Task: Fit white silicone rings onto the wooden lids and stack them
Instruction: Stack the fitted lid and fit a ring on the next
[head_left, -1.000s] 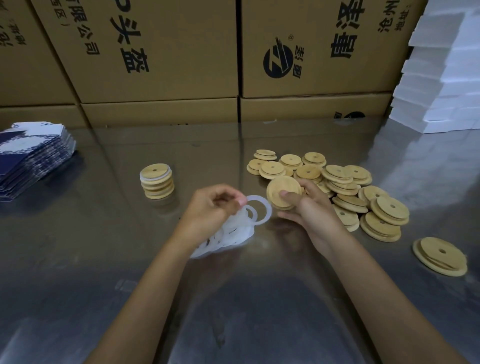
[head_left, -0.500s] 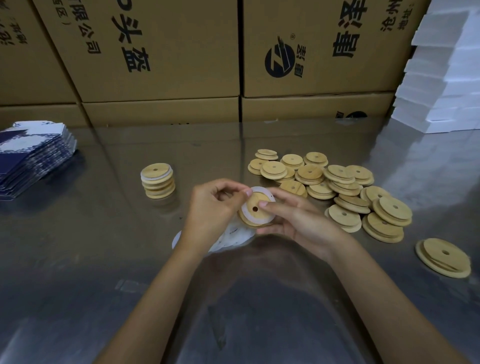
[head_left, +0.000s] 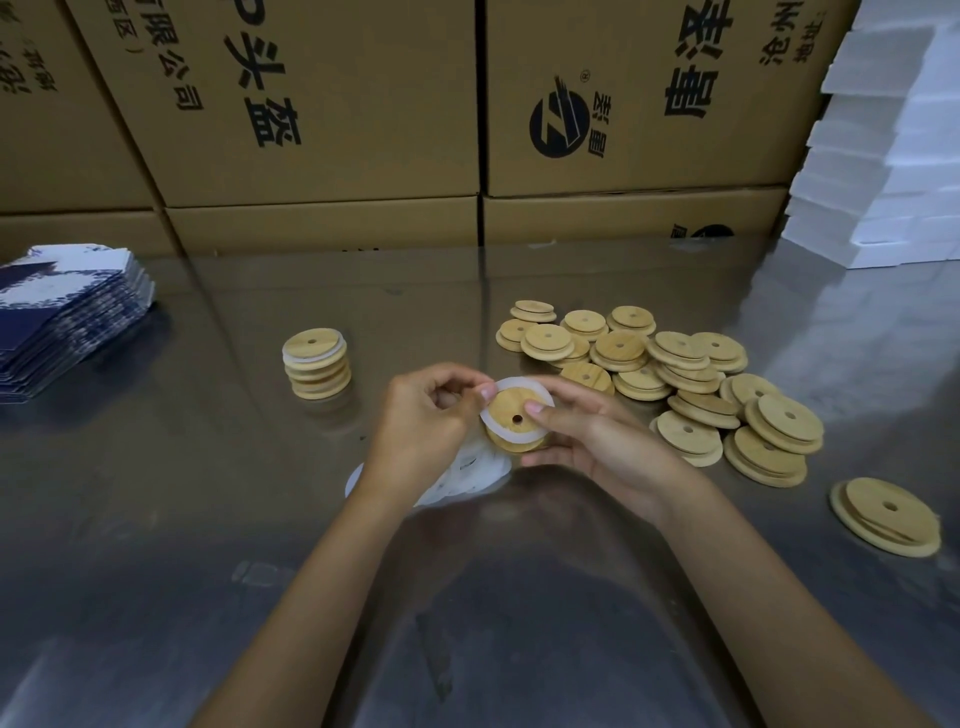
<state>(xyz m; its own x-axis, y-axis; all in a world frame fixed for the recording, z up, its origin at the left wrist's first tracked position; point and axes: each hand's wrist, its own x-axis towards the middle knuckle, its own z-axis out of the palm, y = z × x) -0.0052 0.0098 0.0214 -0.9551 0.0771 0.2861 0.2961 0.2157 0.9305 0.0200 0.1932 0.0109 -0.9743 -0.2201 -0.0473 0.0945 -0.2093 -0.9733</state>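
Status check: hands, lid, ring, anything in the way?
Left hand pinching ring; right hand gripping lid. Ring lies round lid's raised face, not clearly seated. Finished stack waits left. Nothing in the way.

Shiny grey metal desk (head_left: 156, 545), with blurry reflections on top. Big brown cardboard boxes (head_left: 322, 104) stacked in a row along the far edge, printed with black letters and a round black logo (head_left: 560, 127). Pile of flat dark blue and white printed packs (head_left: 62, 312) on the far left of the desk, leaning a little. Tall stack of white foam slabs (head_left: 883, 156) at the far right corner, just beside the boxes.
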